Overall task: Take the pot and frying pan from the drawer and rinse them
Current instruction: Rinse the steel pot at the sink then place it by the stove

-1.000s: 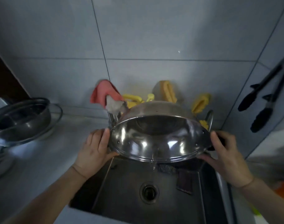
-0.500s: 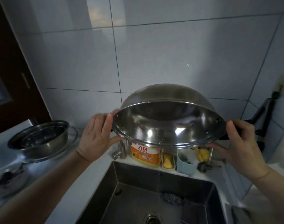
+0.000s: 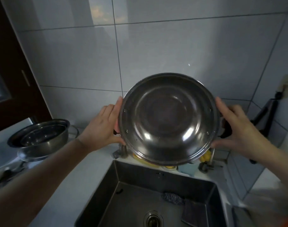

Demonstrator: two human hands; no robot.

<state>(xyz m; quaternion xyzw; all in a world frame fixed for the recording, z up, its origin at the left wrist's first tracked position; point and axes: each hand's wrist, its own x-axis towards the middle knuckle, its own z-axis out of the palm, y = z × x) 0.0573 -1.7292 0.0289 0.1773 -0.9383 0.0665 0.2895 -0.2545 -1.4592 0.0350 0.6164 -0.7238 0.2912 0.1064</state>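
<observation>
A round stainless steel pot [image 3: 168, 119] hangs in the air above the back edge of the sink [image 3: 131, 174], tipped so its shiny inside faces me. My left hand [image 3: 102, 126] grips its left handle, thumb along the rim. My right hand [image 3: 238, 128] grips the dark right handle, thumb on the rim. No frying pan that I can pick out is in view.
A second steel pot with a glass lid under it [image 3: 40, 138] stands on the counter at left. The sink holds a steel scourer [image 3: 172, 198] and a dark cloth [image 3: 195, 212]. Yellow items and a tap base [image 3: 121, 151] sit behind the sink. Dark utensils [image 3: 264, 115] hang at right.
The pot was pouring water into the sink, then rose. Now it is turned so its inside faces me squarely. My view has lifted toward the wall.
</observation>
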